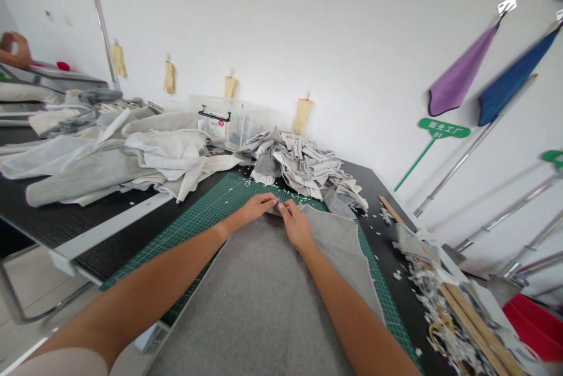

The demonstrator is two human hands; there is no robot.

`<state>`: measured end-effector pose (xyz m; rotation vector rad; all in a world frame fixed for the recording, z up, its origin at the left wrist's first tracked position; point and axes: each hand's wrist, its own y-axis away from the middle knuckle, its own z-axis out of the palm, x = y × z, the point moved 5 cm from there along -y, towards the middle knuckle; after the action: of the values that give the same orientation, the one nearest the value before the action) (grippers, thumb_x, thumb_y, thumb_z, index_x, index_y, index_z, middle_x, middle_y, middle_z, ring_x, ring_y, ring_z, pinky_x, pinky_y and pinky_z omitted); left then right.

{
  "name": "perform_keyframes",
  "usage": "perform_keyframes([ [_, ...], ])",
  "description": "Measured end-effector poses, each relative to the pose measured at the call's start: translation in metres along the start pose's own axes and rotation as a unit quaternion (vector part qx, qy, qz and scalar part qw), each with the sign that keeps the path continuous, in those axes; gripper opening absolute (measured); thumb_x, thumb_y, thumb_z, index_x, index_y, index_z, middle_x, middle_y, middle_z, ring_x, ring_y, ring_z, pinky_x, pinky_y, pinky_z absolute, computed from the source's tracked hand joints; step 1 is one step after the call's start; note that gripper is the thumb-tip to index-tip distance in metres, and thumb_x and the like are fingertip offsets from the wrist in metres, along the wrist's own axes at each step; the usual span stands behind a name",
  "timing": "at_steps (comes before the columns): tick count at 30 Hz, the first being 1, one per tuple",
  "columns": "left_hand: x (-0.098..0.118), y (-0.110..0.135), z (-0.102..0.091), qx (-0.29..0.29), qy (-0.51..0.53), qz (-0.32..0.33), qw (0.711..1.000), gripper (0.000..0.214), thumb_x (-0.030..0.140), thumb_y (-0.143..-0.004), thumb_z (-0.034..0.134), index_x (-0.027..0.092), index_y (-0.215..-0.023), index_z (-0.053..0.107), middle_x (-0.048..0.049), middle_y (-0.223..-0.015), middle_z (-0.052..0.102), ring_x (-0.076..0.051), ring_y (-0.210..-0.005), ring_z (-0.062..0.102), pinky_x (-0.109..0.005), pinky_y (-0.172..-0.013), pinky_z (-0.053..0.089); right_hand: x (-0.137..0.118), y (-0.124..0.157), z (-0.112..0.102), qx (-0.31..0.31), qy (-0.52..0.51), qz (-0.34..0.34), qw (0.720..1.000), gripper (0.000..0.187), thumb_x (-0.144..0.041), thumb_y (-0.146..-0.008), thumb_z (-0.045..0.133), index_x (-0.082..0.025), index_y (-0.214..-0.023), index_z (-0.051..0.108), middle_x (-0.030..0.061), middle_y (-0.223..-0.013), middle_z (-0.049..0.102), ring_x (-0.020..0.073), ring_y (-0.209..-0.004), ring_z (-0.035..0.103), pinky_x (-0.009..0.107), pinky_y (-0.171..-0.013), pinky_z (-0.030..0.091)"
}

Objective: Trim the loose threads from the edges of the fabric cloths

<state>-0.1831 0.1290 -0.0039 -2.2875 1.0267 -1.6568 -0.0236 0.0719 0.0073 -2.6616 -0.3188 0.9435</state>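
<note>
A large grey cloth (264, 294) lies spread over a green cutting mat (211, 212) on a dark table. My left hand (257, 207) and my right hand (297, 224) meet at the cloth's far edge. Both hands pinch that edge, fingers closed on a small fold of the fabric. Both forearms stretch out over the cloth from the bottom of the view.
A heap of grey and white cloth pieces (303, 168) lies just beyond the hands. Bigger white fabrics (132, 156) pile at the left. Clear plastic boxes (229, 121) stand by the wall. Wooden rulers and scraps (444, 300) lie at the right, beside a red bin (534, 326).
</note>
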Motion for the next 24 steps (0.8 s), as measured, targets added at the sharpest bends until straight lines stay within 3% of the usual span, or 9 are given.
perform_keyframes([
  [9,-0.0040,0.0012,0.0030,-0.027,0.017,0.000,1.000,0.036,0.047,-0.094,0.052,0.014,-0.093,0.068,-0.0040,-0.091,0.066,-0.017,-0.089,0.059,-0.027,-0.085,0.046,0.0009,-0.0003,0.0015,-0.017,0.017,0.003,1.000,0.044,-0.061,-0.102,0.029,-0.028,-0.107,0.058,0.0013,-0.090,0.070,0.0205,-0.083,0.065,0.026,-0.068,0.036],
  [24,-0.0072,0.0029,0.0033,-0.029,0.022,-0.026,0.999,0.037,0.046,-0.094,0.054,0.014,-0.097,0.073,-0.0059,-0.096,0.071,-0.018,-0.093,0.063,-0.029,-0.088,0.048,0.0004,-0.0012,0.0035,-0.033,-0.019,-0.009,0.999,0.038,-0.055,-0.103,0.032,-0.027,-0.108,0.058,0.0013,-0.092,0.069,0.0192,-0.089,0.065,0.026,-0.077,0.040],
])
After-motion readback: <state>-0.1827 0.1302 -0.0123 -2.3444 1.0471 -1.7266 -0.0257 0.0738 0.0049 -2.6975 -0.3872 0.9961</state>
